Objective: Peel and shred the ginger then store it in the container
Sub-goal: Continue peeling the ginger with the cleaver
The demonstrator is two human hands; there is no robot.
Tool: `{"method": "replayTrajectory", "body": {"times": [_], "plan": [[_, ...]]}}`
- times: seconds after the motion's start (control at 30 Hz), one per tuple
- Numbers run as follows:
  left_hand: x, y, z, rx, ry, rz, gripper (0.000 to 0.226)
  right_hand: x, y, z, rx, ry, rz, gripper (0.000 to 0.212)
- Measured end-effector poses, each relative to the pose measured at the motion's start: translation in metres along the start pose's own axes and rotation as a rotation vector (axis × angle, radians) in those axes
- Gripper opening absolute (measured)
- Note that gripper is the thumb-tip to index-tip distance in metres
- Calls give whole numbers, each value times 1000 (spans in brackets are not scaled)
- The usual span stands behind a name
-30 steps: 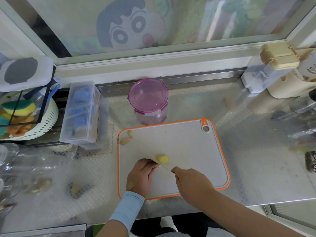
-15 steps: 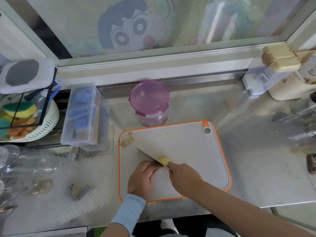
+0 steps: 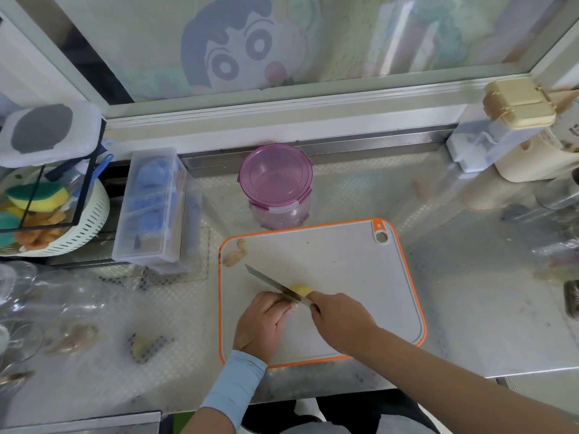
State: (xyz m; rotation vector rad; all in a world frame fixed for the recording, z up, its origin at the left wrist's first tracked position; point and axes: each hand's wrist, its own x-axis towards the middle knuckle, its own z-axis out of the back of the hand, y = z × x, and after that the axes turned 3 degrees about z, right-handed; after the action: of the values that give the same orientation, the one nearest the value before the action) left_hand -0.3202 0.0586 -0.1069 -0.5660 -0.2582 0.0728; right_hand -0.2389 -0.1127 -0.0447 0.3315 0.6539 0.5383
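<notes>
A peeled yellow piece of ginger (image 3: 301, 289) lies on the grey, orange-rimmed cutting board (image 3: 344, 264). My left hand (image 3: 263, 324) presses down on the ginger's near-left end with curled fingers. My right hand (image 3: 340, 321) grips the handle of a knife (image 3: 272, 282); its blade slants up and to the left across the ginger. Ginger peel scraps (image 3: 234, 253) sit in the board's far left corner. The round container (image 3: 275, 186) with a purple lid stands shut just behind the board.
A clear plastic organiser box (image 3: 153, 208) stands left of the board, with a white colander of sponges (image 3: 47, 214) further left. Glassware (image 3: 18, 308) lines the left edge. Jars and a cream-lidded dispenser (image 3: 501, 133) crowd the right back corner.
The knife has moved up and left, from lying low near my hands to slanting across the ginger. My right hand shifted forward toward the ginger; my left hand stayed on it.
</notes>
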Motion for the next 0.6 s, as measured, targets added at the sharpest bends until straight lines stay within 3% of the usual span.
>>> {"method": "replayTrajectory", "body": {"times": [0.2,0.6], "plan": [[-2,0,-1,-6,-85,-13,20,-26,9,-3,-48,-32,-10,31],[-3,0,-1,-22,-90,2,19,-48,0,-6,-94,-56,-30,28]]}}
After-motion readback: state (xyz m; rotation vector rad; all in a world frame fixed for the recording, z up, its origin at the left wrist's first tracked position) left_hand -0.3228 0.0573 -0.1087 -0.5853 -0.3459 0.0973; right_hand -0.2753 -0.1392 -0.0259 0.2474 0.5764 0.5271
